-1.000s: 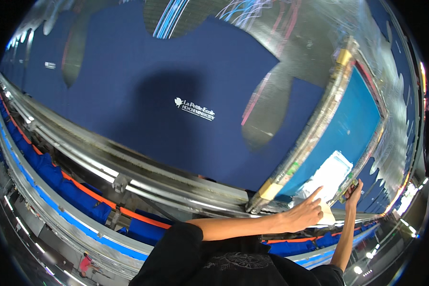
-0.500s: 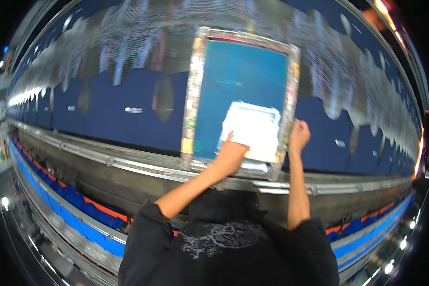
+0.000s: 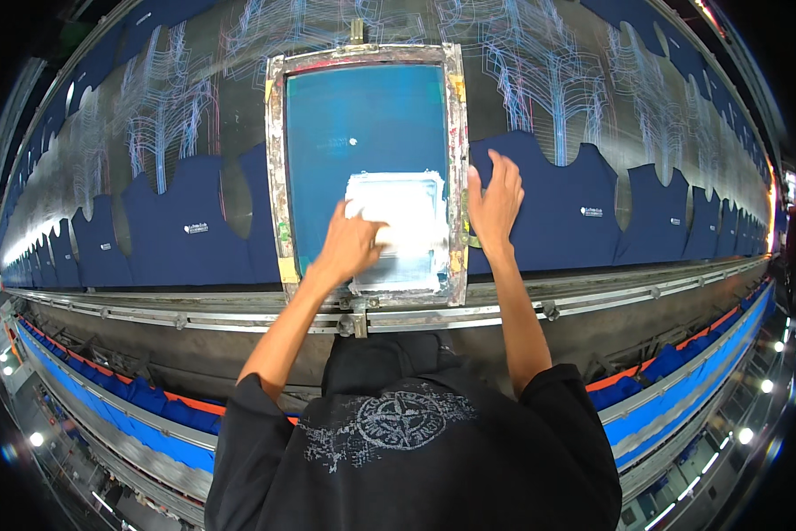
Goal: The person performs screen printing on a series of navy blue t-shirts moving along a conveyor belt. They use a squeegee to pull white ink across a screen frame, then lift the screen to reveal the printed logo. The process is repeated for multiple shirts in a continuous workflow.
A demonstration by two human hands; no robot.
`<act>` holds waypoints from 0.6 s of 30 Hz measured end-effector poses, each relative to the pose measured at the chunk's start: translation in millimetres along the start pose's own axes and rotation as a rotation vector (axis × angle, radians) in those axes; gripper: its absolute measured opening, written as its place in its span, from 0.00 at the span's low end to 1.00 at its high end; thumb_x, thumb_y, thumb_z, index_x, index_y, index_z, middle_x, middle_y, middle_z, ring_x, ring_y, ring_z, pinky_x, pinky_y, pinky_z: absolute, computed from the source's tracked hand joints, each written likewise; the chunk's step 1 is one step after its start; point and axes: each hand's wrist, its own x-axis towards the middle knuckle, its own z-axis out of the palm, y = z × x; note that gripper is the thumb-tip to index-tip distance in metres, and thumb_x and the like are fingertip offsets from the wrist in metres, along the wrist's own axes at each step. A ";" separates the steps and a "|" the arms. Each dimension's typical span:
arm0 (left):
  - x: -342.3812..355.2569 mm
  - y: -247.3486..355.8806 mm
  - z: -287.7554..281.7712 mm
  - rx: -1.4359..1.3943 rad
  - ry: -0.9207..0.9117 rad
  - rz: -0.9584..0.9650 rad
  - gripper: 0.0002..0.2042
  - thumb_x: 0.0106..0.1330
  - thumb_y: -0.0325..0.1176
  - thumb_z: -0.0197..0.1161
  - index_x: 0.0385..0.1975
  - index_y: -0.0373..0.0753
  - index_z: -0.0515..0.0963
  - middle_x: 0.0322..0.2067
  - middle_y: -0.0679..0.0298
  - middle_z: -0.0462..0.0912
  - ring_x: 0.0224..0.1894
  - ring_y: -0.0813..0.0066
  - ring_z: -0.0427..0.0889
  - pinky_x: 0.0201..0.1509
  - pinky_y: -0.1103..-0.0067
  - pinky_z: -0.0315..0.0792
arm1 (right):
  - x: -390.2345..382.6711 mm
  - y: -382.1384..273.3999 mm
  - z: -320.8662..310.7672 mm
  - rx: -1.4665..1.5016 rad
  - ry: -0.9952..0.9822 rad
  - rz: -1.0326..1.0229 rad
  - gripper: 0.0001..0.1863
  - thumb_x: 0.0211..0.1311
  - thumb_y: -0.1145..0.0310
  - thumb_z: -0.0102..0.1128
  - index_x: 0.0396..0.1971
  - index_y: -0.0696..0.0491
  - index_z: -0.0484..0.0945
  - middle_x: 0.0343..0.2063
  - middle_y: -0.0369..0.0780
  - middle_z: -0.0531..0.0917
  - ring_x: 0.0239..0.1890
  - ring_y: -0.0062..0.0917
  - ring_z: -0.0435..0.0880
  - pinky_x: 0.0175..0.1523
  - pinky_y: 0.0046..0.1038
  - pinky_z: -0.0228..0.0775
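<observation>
A screen-printing frame (image 3: 276, 177) lies across the dark tabletop (image 3: 238, 133), near edge at the metal rail (image 3: 592, 311); flat navy fabric panels (image 3: 548, 212) flank it left and right. The left hand (image 3: 349, 243) bends over white ink (image 3: 411, 212) on the blue mesh (image 3: 362, 111); its grip cannot be told. The right hand (image 3: 497, 199), thumb apart from extended fingers, is just beside the right edge. Small white lettering (image 3: 591, 211) marks the panel farther right.

Frame (image 3: 455, 115) as barrier between hands (image 3: 349, 243) (image 3: 498, 205)
</observation>
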 end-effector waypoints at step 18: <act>-117.0 55.6 79.7 -0.113 0.092 -0.042 0.28 0.43 0.20 0.66 0.52 0.39 0.83 0.51 0.56 0.88 0.60 0.60 0.83 0.77 0.59 0.57 | -180.2 -58.1 -48.0 0.100 -0.550 -0.277 0.23 0.44 0.80 0.66 0.46 0.54 0.83 0.44 0.41 0.87 0.50 0.35 0.82 0.60 0.41 0.60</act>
